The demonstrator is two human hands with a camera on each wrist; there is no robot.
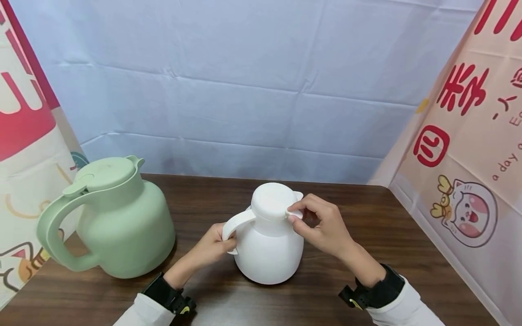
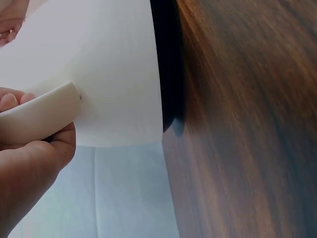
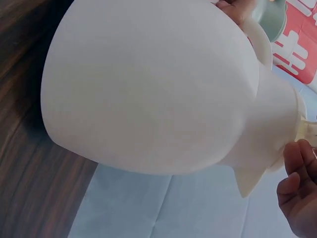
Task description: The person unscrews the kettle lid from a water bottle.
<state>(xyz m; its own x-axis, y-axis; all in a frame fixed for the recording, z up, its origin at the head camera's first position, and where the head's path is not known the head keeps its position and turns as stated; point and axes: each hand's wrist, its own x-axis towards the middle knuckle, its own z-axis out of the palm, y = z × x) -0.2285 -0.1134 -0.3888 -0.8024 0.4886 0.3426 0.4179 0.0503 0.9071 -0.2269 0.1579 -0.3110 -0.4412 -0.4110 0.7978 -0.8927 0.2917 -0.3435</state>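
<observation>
A white thermos jug (image 1: pixel 269 253) stands upright on the table in the head view, its spout turned to the back right. My left hand (image 1: pixel 218 242) grips the jug's curved handle (image 2: pixel 44 114), fingers and thumb wrapped around it in the left wrist view. At the jug's top, my right hand (image 1: pixel 320 222) pinches a small white tab (image 1: pixel 295 213) on the side of the lid (image 1: pixel 271 199) between thumb and forefinger. From the right wrist view, the right fingertips (image 3: pixel 293 158) are at the lid's edge, beyond the spout (image 3: pixel 247 179).
To the left stands a larger green jug (image 1: pixel 126 226) with its lid on and its handle toward the near left. Both jugs are on a dark wooden table (image 1: pixel 346 290). A pale blue cloth (image 1: pixel 244 90) hangs behind, with printed cloths (image 1: pixel 461 181) at the sides.
</observation>
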